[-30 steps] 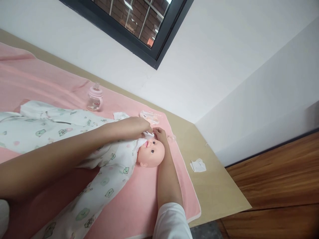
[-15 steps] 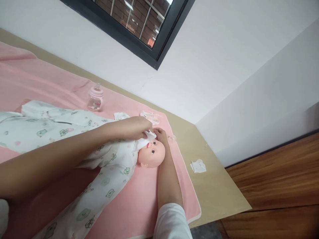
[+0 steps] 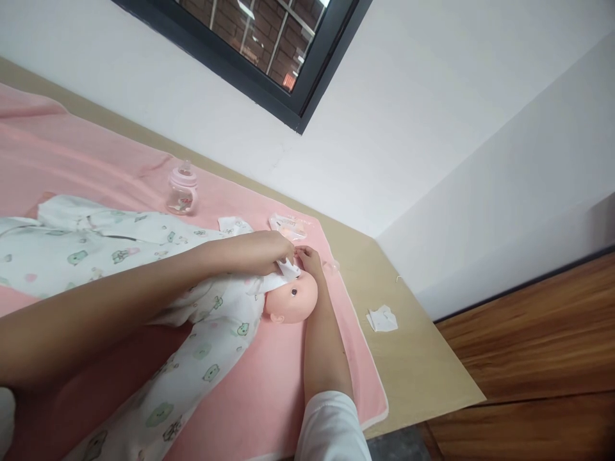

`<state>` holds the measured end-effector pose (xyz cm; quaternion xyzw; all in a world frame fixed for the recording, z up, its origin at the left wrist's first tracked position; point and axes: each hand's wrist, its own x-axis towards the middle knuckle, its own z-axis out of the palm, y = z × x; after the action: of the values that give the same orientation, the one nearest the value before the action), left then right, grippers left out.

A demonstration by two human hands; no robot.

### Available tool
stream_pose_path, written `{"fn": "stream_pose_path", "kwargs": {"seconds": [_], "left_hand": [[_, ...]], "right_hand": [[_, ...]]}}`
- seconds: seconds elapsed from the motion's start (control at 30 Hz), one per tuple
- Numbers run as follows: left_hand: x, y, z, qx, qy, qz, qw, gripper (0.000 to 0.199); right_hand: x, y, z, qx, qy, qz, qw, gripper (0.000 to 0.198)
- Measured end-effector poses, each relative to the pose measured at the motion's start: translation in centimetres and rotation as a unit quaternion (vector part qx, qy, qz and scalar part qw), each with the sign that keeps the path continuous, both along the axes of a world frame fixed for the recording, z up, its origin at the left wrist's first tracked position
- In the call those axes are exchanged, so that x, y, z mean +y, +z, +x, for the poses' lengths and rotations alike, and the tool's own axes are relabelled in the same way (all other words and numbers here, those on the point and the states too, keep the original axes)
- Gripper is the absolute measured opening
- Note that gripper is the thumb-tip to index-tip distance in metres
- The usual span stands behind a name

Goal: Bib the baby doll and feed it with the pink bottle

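Observation:
A baby doll (image 3: 294,306) lies on its back, dressed in a white printed sleepsuit (image 3: 206,320). My left hand (image 3: 269,251) reaches across the doll's chest, its fingers closed on a white tissue (image 3: 288,270). The tissue rests over the mouth and part of the face; one eye shows. My right hand (image 3: 310,261) comes round the crown of the head to its far side. Its fingers are bent together close to the left fingertips; what they hold, if anything, I cannot make out.
A pink baby bottle (image 3: 182,190) stands on the pink blanket (image 3: 250,397) behind the doll. Beyond my hands lie a clear packet (image 3: 287,226) and a clear small item (image 3: 331,265). A crumpled white tissue (image 3: 383,319) lies on the bare board (image 3: 418,365). A wall (image 3: 336,166) rises behind.
The tissue has shifted over the doll's face and now covers the mouth and one more eye. My left hand has moved slightly down; the right has barely moved.

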<state>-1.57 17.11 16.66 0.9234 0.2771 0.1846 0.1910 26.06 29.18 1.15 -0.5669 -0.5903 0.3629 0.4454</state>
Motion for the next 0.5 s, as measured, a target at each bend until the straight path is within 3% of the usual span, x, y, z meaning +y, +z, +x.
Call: {"fn": "stream_pose_path", "kwargs": {"seconds": [0.5], "left_hand": [[0.56,-0.14,0.48,0.016,0.044,0.042,0.998,0.020]], "right_hand": [[0.08,-0.04,-0.05,0.001,-0.005,0.005,1.000,0.023]]}}
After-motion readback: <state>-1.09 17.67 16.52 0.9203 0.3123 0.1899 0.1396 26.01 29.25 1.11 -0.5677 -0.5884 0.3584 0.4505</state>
